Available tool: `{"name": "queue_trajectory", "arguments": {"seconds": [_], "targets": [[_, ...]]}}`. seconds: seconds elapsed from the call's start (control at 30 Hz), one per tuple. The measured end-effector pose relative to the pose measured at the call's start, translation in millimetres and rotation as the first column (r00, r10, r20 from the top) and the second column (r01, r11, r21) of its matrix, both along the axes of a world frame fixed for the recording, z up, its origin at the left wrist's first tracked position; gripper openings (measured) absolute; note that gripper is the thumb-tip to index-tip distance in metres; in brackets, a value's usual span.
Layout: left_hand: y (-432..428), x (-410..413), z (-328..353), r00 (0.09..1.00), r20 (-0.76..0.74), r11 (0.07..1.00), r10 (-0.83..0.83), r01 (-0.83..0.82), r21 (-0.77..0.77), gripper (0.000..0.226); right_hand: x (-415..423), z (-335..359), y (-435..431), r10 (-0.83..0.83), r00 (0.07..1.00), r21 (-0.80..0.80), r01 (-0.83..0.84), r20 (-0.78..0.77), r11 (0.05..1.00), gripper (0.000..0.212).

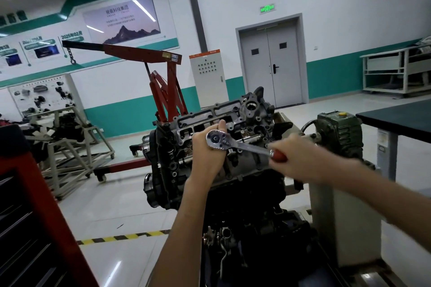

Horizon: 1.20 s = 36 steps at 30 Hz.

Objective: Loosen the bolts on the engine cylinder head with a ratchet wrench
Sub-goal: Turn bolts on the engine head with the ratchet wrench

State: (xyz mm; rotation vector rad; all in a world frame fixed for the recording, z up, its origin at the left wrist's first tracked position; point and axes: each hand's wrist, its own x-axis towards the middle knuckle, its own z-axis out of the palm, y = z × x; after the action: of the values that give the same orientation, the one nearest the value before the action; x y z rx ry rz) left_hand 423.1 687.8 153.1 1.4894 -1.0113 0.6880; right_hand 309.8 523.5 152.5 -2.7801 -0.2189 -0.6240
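Observation:
The grey engine cylinder head [235, 119] sits tilted on a stand at the centre, its top face full of bolt holes and cam bearings. A chrome ratchet wrench [242, 144] lies across it, head to the left, shaft running right into a red-brown handle. My left hand [207, 154] cups the ratchet head from below and behind, with the thumb up beside it. My right hand [293, 158] is closed around the handle. The socket and the bolt under the ratchet head are hidden by my left hand.
A red engine hoist [163, 81] stands behind the engine. A red tool cabinet [35, 212] is close at the lower left. The stand's green gearbox [340, 133] and a dark table [396, 119] are at the right. A trolley with engine parts [67, 137] stands at the left.

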Motion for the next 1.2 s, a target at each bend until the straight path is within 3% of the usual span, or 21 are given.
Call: {"name": "queue_trajectory", "arguments": {"seconds": [0.1, 0.17, 0.27, 0.37, 0.5, 0.57, 0.67, 0.73, 0.8, 0.87, 0.97, 1.07, 1.2], "targets": [[5, 0, 7, 0.999, 0.014, 0.989, -0.036, 0.033, 0.142, 0.051, 3, 37, -19, -0.037, 0.994, -0.237, 0.061, 0.106, 0.969, 0.022], [7, 0, 4, 0.999, -0.021, 0.994, -0.038, 0.04, 0.101, 0.049, 4, 33, -15, -0.045, 0.993, -0.232, 0.068, 0.106, 0.97, 0.023], [3, -2, -6, 0.998, -0.055, 0.995, -0.031, 0.026, -0.094, 0.045, 1, -9, 12, -0.045, 0.998, 0.019, 0.044, 0.046, 0.999, 0.026], [-9, -12, -9, 0.992, -0.125, 0.967, 0.006, -0.037, -0.253, 0.037, -4, -52, 51, -0.142, 0.98, 0.306, 0.093, 0.142, 0.947, 0.03], [-19, -16, -11, 0.954, -0.28, 0.957, -0.108, 0.024, -0.288, 0.022, -4, -87, 104, -0.106, 0.978, 0.667, -0.04, 0.177, 0.744, 0.035], [-19, -11, -10, 0.983, -0.168, 0.97, -0.069, 0.027, -0.241, 0.037, -3, -89, 108, -0.089, 0.979, 0.698, -0.066, 0.184, 0.713, 0.036], [-9, -5, -7, 0.992, -0.114, 0.988, -0.058, 0.041, -0.151, 0.041, -3, -77, 85, -0.073, 0.98, 0.584, -0.048, 0.183, 0.811, 0.037], [2, -2, -9, 0.997, -0.07, 0.996, -0.03, 0.025, -0.08, 0.042, -5, -60, 59, -0.039, 0.989, 0.377, -0.019, 0.146, 0.926, 0.034], [7, -3, -7, 0.997, -0.052, 0.998, -0.051, 0.049, -0.032, 0.043, -6, -35, 29, 0.012, 0.996, 0.177, -0.027, 0.088, 0.984, 0.03], [7, -5, -2, 0.998, -0.033, 0.998, -0.051, 0.052, 0.036, 0.042, -3, -2, 0, 0.011, 0.998, -0.054, -0.008, 0.068, 0.999, 0.024], [7, -4, -1, 0.998, -0.016, 0.995, -0.057, 0.059, 0.086, 0.034, 1, 44, -22, -0.016, 0.972, -0.364, 0.103, 0.235, 0.926, 0.017], [11, -3, -8, 0.996, -0.069, 0.998, -0.063, 0.062, -0.013, 0.026, 2, 38, -14, -0.036, 0.971, -0.375, 0.125, 0.236, 0.919, 0.013], [5, -13, -11, 0.998, -0.064, 0.979, 0.02, -0.033, -0.203, 0.037, -9, -22, 27, -0.143, 0.962, -0.032, 0.155, 0.235, 0.987, 0.016]]}}
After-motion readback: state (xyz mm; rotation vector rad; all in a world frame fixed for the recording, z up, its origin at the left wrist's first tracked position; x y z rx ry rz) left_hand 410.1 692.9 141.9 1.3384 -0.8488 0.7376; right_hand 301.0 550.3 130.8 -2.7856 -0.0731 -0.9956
